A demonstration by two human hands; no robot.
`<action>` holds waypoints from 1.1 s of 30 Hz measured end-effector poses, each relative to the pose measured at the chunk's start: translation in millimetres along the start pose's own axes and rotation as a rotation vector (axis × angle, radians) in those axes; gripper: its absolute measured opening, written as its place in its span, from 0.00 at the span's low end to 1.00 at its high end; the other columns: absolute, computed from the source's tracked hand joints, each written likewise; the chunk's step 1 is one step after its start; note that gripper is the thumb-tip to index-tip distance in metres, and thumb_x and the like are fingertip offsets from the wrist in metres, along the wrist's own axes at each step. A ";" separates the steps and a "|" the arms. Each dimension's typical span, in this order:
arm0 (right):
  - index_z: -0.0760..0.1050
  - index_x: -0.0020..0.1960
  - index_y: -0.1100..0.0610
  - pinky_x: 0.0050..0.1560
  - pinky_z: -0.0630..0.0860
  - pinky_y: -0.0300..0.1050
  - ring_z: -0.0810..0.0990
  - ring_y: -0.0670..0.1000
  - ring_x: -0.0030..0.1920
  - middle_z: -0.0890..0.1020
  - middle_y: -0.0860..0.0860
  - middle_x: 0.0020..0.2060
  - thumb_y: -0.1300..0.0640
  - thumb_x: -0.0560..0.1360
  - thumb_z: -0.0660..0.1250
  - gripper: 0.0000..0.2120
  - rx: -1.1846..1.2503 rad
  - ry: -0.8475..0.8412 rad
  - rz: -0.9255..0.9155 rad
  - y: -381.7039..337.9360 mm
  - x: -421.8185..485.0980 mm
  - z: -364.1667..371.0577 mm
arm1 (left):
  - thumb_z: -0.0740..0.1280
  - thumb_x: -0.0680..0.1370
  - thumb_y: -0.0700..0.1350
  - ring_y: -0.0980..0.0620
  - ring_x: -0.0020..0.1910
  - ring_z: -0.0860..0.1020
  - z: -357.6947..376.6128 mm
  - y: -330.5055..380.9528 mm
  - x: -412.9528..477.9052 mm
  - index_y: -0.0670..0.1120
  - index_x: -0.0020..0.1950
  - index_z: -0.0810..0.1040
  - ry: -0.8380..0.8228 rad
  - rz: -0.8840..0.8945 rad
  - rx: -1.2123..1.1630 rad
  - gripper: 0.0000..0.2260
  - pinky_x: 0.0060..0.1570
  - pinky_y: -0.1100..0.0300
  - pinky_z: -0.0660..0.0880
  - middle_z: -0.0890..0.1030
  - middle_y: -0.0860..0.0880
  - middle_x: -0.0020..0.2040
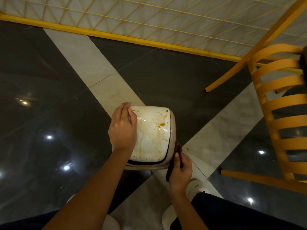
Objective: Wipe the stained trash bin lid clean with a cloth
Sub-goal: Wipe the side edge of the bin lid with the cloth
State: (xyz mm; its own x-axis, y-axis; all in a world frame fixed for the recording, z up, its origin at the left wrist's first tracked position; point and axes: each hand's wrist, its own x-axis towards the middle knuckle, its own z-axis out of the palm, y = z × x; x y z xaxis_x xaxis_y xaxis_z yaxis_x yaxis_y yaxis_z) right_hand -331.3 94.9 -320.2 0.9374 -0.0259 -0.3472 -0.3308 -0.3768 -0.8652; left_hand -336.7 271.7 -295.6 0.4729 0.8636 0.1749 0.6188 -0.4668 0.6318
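A small trash bin stands on the floor in front of me, its white lid [152, 135] streaked with brown stains and wet drips. My left hand [122, 128] rests on the lid's left edge, fingers curled over the far left corner, holding the bin. At the bin's near right corner, my right hand [180, 171] grips a dark brown cloth [176, 156]. The cloth touches the bin's beige right rim [173, 130], not the top of the lid.
A yellow wooden chair [280, 117] stands close on the right, one leg [229, 75] reaching toward the bin. A yellow-framed mesh partition [149, 22] runs along the back. The floor is glossy dark tile with pale diagonal strips [93, 63]. My white shoes [194, 188] are beside the bin.
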 end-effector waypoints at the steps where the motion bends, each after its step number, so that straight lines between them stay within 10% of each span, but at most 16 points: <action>1: 0.76 0.58 0.59 0.55 0.67 0.35 0.72 0.47 0.54 0.75 0.50 0.52 0.62 0.78 0.61 0.11 0.001 0.004 0.016 0.8 5.3 2.0 | 0.54 0.80 0.47 0.50 0.57 0.77 0.4 0.1 -0.1 0.44 0.60 0.77 -0.001 0.001 0.000 0.17 0.49 0.58 0.75 0.79 0.47 0.59; 5: 0.77 0.59 0.58 0.63 0.71 0.51 0.75 0.52 0.57 0.78 0.53 0.54 0.57 0.78 0.61 0.12 -0.014 -0.033 0.056 -1.2 29.9 8.4 | 0.54 0.81 0.47 0.49 0.57 0.77 0.7 -0.1 0.4 0.44 0.60 0.77 -0.004 -0.006 -0.002 0.16 0.49 0.58 0.75 0.79 0.47 0.59; 17: 0.77 0.58 0.54 0.61 0.73 0.57 0.77 0.53 0.56 0.79 0.54 0.53 0.55 0.77 0.62 0.11 -0.039 -0.161 0.061 -3.1 50.5 6.7 | 0.54 0.80 0.48 0.50 0.58 0.77 0.8 -1.1 0.1 0.45 0.61 0.77 -0.008 -0.007 -0.001 0.16 0.51 0.58 0.75 0.79 0.48 0.59; 33: 0.75 0.61 0.59 0.59 0.73 0.48 0.76 0.53 0.55 0.76 0.56 0.57 0.57 0.79 0.60 0.13 -0.194 -0.479 -0.016 -82.9 115.4 20.8 | 0.55 0.80 0.47 0.50 0.57 0.77 0.0 0.5 -0.5 0.45 0.60 0.77 -0.004 -0.015 0.002 0.15 0.48 0.58 0.75 0.79 0.48 0.59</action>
State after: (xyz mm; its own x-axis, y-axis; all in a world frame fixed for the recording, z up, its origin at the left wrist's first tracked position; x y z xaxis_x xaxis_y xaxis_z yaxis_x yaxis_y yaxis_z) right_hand -198.0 142.4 -296.1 0.7725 0.3907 -0.5006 -0.2483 -0.5397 -0.8044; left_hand -336.6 271.1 -295.3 0.4664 0.8695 0.1625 0.6266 -0.4545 0.6330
